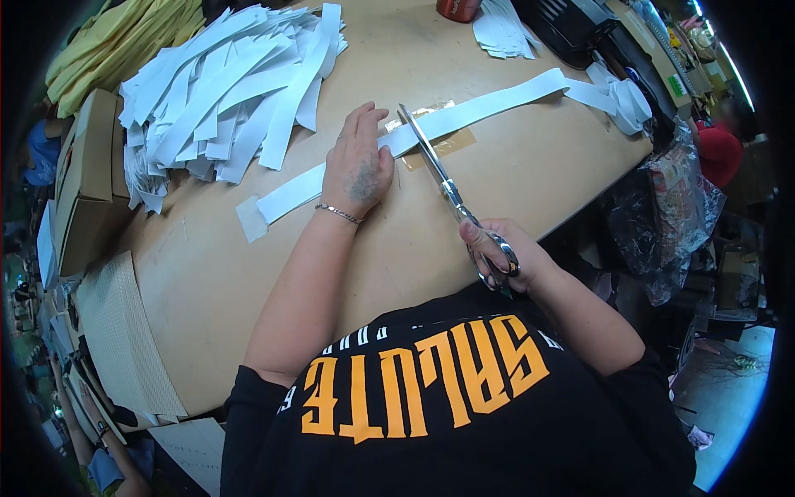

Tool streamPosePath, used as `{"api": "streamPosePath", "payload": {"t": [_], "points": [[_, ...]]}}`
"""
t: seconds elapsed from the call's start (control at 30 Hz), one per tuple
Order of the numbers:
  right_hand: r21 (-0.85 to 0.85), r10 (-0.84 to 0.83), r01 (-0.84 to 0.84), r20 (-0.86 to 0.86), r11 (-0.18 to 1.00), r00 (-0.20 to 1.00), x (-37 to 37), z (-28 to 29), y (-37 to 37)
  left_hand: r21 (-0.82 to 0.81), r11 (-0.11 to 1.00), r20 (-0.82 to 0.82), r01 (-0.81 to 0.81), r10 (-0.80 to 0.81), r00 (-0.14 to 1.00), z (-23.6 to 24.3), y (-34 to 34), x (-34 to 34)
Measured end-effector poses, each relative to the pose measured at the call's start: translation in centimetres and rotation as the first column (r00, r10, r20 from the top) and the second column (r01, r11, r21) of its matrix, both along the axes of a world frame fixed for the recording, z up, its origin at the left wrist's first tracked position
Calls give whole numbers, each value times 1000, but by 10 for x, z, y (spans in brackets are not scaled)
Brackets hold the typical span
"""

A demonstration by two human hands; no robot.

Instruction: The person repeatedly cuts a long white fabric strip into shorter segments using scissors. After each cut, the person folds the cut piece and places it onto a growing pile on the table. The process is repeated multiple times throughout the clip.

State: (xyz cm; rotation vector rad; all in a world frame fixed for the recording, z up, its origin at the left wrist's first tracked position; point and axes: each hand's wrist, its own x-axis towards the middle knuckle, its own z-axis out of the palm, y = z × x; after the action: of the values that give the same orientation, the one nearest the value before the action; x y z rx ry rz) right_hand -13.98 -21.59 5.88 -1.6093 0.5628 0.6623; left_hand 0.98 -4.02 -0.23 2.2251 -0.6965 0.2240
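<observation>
A long white fabric band runs slantwise over the tabletop, from a piece of clear tape at its lower left end to a loose roll at the right. My left hand lies on the band with its fingers stretched out, hiding part of it. In my right hand I grip the handles of large metal scissors. Their long blades cross the band just right of my left fingers. Beneath that crossing, brown tape is stuck to the table.
A large heap of cut white strips covers the table's far left, near yellow cloth and a cardboard box. A smaller bundle of strips, a red can and a black device stand at the back. Clear plastic hangs beyond the right edge.
</observation>
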Motion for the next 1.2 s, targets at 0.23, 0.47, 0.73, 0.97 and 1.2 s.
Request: {"api": "streamPosePath", "payload": {"t": [0.23,0.47,0.73,0.97,1.2], "points": [[-22,69,-69,-12,997,998,3,-9,-3,10,1000,-24,11,-11,1000,1,1,2],[125,-135,111,211,986,968,5,7,-42,81,996,-8,31,-30,1000,4,-1,-1],[-649,277,122,476,751,835,88,31,-107,104,994,57,20,-26,998,1,-5,-1],[-920,507,47,256,389,823,221,5,-93,138,990,48,34,-41,998,2,1,1],[-829,685,354,558,433,468,202,-25,-89,13,998,119,57,-59,991,-4,-2,0]]}}
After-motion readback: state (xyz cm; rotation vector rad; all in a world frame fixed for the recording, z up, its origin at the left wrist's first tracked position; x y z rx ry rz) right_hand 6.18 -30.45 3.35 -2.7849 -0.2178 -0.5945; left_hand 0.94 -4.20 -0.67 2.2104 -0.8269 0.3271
